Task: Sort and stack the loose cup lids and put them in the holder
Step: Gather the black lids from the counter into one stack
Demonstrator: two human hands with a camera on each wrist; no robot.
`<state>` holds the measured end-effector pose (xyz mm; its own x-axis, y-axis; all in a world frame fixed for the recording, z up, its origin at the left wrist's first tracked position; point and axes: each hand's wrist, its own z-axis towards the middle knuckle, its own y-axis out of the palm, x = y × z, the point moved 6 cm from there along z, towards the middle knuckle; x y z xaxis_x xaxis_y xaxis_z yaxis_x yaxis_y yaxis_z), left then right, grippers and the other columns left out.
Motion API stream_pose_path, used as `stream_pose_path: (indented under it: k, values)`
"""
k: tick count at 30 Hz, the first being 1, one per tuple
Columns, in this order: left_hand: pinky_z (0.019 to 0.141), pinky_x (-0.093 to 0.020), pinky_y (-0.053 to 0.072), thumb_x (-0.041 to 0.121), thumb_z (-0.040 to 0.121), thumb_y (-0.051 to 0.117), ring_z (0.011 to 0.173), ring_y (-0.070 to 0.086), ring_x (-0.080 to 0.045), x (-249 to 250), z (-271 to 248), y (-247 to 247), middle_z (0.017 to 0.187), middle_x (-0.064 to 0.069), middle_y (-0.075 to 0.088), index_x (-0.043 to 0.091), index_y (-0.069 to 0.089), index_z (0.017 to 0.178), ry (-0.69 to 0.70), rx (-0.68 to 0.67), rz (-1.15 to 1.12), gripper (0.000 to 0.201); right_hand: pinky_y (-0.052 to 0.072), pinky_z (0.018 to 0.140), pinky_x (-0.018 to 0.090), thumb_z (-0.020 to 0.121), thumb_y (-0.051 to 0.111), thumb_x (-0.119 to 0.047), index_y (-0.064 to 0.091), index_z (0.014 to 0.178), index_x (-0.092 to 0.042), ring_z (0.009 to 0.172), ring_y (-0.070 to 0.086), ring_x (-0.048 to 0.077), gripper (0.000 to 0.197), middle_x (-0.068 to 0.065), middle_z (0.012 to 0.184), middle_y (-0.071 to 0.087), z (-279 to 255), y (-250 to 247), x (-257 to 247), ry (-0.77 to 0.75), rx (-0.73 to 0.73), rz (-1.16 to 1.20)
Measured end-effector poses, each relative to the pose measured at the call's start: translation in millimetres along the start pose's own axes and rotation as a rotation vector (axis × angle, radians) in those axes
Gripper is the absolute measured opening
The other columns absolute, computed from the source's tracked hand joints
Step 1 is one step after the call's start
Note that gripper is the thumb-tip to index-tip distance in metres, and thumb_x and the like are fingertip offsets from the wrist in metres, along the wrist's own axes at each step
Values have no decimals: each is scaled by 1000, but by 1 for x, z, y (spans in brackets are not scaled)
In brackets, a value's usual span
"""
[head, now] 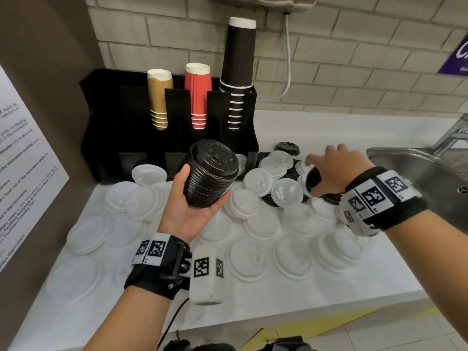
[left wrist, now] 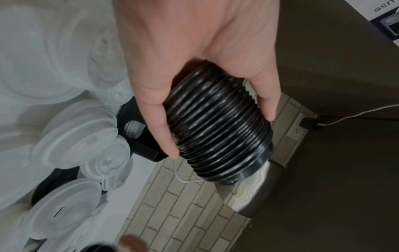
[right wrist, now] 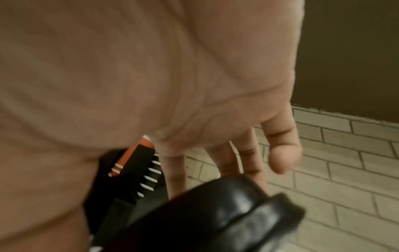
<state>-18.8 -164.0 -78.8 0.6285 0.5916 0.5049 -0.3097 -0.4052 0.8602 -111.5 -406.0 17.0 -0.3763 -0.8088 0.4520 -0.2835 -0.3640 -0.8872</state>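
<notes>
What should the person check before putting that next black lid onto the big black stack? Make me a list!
1. Left hand grips the tall stack of ribbed black plastic lids firmly: ok, fingers and thumb wrap its sides.
2. Right hand has one loose black plastic lid: ok, it holds it.
3. Lid same size as the stack: cannot tell.
4. Stack's top free to take a lid: ok, nothing covers it.
5. Stack neat, no lid askew: ok in the left wrist view.
6. Free slot in the black plastic cup-and-lid holder: cannot tell, the stack hides part of its front slots.
</notes>
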Motion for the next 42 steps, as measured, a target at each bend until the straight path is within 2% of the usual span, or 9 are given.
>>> stream_pose_path:
  k: [5,8,10,13,16,19,23,37,42]
  values:
    - [81,-39,58,46,70,70,112,65,-30,-9,-1,5,125,-17,65,10,66,120,-18,29,24,61,46,89,30,73,74,-32,44,126,-37,99,57,23,61,4,109,56,-9,-40,-37,-296,121,948]
    - [83,-39,58,44,76,65,114,64,-29,-11,-1,5,128,-17,63,10,56,129,-13,64,39,63,49,78,18,76,75,-20,49,121,-37,89,64,15,55,-4,100,60,-17,-53,-56,-402,144,1254]
    - [85,-38,57,44,79,63,114,64,-29,-12,-2,6,131,-17,61,10,55,132,-8,74,56,63,51,80,20,77,75,-16,50,123,-35,94,64,16,55,-2,105,60,-21,-58,-65,-449,142,1345]
    - [87,-38,57,43,77,66,116,62,-29,-11,-2,7,136,-18,57,9,49,138,2,85,77,71,52,83,21,76,76,-12,49,122,-28,93,63,14,55,-2,104,59,-28,-67,-76,-539,155,1355]
    - [90,-41,56,42,64,77,122,58,-33,-13,-1,8,135,-18,58,10,49,138,-1,87,85,85,52,74,15,74,77,-12,49,120,-22,89,60,8,55,-8,99,56,-31,-72,-85,-586,177,1341]
    - [85,-41,58,40,59,80,114,64,-31,-14,0,8,125,-16,65,12,55,131,-3,82,85,81,48,71,12,74,79,-17,51,121,-25,88,57,2,56,-7,100,56,-29,-75,-89,-584,212,1281]
    - [78,-38,59,39,59,79,107,67,-28,-17,1,9,119,-13,69,14,57,127,-16,67,132,76,45,77,14,76,75,-20,52,124,-33,95,58,10,55,0,108,58,-22,-75,-87,-561,194,1240]
    - [77,-38,59,37,60,79,105,69,-27,-17,1,10,114,-12,71,17,61,119,-27,47,132,65,42,78,14,75,74,-17,53,127,-38,104,52,12,60,0,116,50,-18,-79,-91,-612,177,1116]
    - [78,-39,58,39,62,79,108,67,-29,-17,3,12,119,-14,69,14,57,126,-31,33,112,72,45,80,16,73,76,-18,53,125,-36,103,52,11,60,-2,111,50,-19,-83,-91,-621,206,1125]
